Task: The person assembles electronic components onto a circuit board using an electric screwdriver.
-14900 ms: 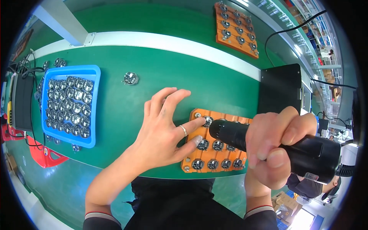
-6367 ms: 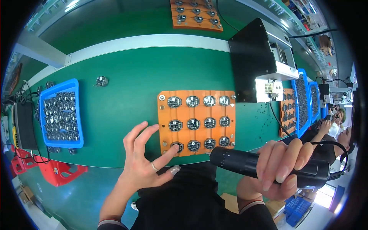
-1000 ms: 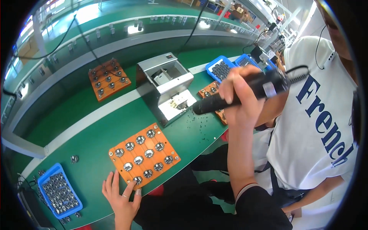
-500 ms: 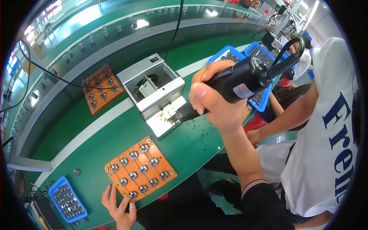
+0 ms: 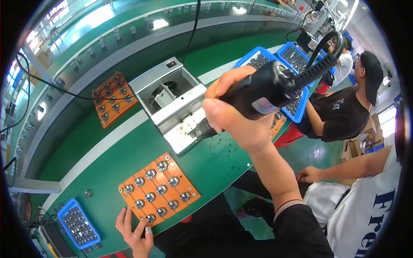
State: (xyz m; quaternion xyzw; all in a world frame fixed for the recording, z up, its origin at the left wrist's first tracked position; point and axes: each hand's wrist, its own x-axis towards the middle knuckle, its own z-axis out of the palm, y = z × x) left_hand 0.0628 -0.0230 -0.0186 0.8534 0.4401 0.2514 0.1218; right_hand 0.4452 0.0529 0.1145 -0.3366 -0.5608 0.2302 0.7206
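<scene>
My right hand (image 5: 245, 124) is wrapped around a black electric screwdriver (image 5: 264, 88), its cord leaving from the back end. The tool's tip points down-left at the front plate of a grey metal screw feeder (image 5: 183, 124); whether the tip touches a screw I cannot tell. My left hand (image 5: 137, 236) lies with fingers spread at the near left corner of an orange fixture board (image 5: 142, 172), fingertips against its edge beside a small part. Rows of small round metal parts (image 5: 161, 189) sit in the board.
A second orange board (image 5: 112, 116) with parts lies beyond the rail. At the lower left stands a blue tray (image 5: 98, 234) of small parts; more blue trays (image 5: 300, 117) stand at the right. Tiny screws (image 5: 223, 150) are scattered near the feeder. Co-workers (image 5: 348, 107) sit to the right.
The co-worker in the white shirt has leaned back to the right, uncovering another person in black. My right hand and the screwdriver have shifted slightly left; my left hand stays at the board.
</scene>
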